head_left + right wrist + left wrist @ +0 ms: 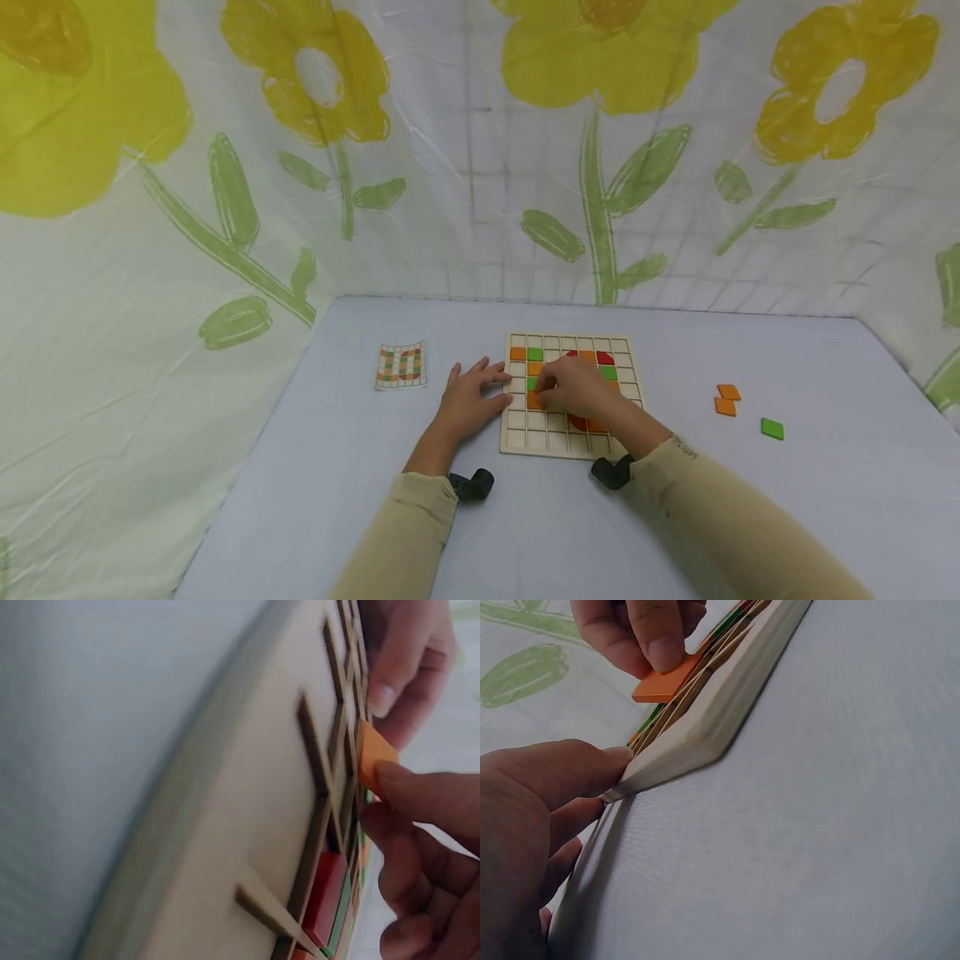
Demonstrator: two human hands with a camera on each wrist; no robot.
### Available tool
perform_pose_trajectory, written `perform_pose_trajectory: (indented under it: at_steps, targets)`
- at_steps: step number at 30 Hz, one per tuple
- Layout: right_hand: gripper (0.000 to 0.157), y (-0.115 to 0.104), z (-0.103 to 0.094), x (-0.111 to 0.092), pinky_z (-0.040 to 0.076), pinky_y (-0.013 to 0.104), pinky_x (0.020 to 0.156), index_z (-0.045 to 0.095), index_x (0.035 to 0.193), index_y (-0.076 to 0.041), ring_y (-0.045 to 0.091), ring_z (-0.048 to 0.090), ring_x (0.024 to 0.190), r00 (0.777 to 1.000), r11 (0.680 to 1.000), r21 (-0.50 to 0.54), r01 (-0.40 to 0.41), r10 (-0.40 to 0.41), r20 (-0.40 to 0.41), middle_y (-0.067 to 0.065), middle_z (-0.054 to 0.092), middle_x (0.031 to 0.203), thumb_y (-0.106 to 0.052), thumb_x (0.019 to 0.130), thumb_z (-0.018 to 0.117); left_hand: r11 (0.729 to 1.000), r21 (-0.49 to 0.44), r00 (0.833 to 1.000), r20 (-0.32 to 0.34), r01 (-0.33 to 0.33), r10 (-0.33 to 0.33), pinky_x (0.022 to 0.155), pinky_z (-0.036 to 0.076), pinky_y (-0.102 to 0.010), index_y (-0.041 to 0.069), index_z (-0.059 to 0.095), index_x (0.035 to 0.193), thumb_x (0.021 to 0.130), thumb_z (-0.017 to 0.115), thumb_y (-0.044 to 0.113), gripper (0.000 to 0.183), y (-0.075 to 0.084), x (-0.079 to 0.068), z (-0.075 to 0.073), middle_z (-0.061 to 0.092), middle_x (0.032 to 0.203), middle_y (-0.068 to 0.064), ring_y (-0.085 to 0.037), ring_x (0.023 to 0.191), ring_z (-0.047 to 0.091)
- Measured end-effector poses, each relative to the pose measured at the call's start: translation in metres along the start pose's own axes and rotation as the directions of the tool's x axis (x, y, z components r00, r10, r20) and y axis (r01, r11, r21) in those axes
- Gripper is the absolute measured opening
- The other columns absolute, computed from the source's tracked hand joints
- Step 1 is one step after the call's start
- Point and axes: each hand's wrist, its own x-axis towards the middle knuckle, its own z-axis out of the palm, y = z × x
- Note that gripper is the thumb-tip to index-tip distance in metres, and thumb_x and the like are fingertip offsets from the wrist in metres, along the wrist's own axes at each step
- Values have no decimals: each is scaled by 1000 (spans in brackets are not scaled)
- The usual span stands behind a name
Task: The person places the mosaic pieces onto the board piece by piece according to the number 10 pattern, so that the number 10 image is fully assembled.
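Observation:
A wooden grid board (517,421) lies on the table, some of its cells filled with orange, green and red pieces. My right hand (581,387) reaches over the board from the right and covers part of its middle. Its thumb and fingers pinch an orange square tile (664,684), tilted above the grid near the board's left side. My left hand (467,404) rests at the left edge of the board, fingers spread and fairly straight. In the left wrist view its thumb touches the board's rim near the corner.
A small pattern card (401,367) with a coloured grid lies left of the board. To the right are two loose orange tiles (725,407) and a green tile (772,428). A white sheet (435,250) with painted flowers hangs behind the table.

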Motion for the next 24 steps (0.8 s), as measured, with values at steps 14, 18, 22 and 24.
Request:
perform_pose_trajectory:
  at_steps: [14,18,22,24]
  targets:
    - [16,35,-39,-28,53,33,71,76,104,-15,17,60,84,997,997,18,-78,78,-18,0,71,98,-22,94,66,1000,0,1000,-14,-23,23,125,2,-51,19,71,120,88,74,27,32,-1,0,1,55,144,4,-20,146,35]
    - [25,71,-64,-52,47,30,61,72,113,-8,21,54,79,983,985,7,-174,174,-62,6,65,92,-23,94,66,1000,-1,1000,-15,-26,26,125,2,-50,19,71,119,88,74,27,32,-1,0,1,55,144,4,-20,146,35]
    - [36,112,-80,-85,45,29,59,67,118,-3,22,54,79,966,966,-61,-251,246,-83,11,62,94,-27,92,68,1000,1,1000,-17,-27,27,125,2,-50,19,71,119,89,73,27,31,-2,0,1,55,144,4,-20,146,35]
    - [41,128,-85,-103,45,29,60,66,119,-1,23,54,80,955,955,-77,-286,279,-98,14,60,96,-30,90,69,1000,5,999,-20,-27,27,125,3,-51,19,71,118,89,73,27,31,-3,0,1,55,144,4,-20,145,36]
